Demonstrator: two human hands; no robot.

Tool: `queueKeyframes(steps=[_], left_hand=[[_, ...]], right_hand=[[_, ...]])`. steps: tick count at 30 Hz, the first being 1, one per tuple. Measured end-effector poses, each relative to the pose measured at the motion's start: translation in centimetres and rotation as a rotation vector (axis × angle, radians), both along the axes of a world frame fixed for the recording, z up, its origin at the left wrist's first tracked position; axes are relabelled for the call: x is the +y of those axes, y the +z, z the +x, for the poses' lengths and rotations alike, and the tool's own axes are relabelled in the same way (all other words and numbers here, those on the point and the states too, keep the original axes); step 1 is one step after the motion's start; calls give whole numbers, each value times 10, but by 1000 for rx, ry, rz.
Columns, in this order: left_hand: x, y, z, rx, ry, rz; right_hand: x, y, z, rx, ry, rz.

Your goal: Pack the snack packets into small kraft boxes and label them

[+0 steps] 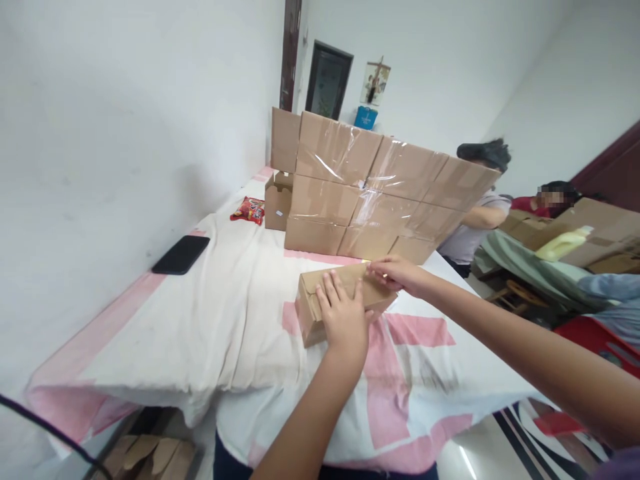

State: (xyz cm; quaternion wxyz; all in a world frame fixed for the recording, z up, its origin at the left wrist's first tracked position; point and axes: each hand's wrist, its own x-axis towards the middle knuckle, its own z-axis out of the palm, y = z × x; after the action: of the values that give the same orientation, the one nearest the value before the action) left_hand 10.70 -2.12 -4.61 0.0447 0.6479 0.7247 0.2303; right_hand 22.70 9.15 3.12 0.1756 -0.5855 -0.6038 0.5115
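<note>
Cardboard box (375, 292), brown and oblong, sits on the draped table (190, 340) in the head view, left hand (344, 317) spread flat on top, right hand (394, 274) at its far edge, whether pinching I cannot tell. Taped cartons (325, 200) stand stacked behind, contents hidden.

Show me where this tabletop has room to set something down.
Bare cloth spreads between the flat black device and the small carton, reaching the near edge. It is crowded at that carton, under the left hand and right hand, and farther back, where the carton stack and red packet sit.
</note>
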Motion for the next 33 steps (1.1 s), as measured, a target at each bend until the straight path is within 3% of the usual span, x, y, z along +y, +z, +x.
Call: queueKeyframes(steps=[4,8,18,33], left_hand=[[-1,-3,1,3,8,21],[-2,-4,1,1,8,33],[-2,-4,2,-15,19,62],[-4,-2,2,-62,29,62]], right_hand=[[3,-4,8,-12,-41,-213],[4,-4,18,-31,-71,-311],[13,-6,17,-133,-41,-361],[7,14,12,-492,74,-407]])
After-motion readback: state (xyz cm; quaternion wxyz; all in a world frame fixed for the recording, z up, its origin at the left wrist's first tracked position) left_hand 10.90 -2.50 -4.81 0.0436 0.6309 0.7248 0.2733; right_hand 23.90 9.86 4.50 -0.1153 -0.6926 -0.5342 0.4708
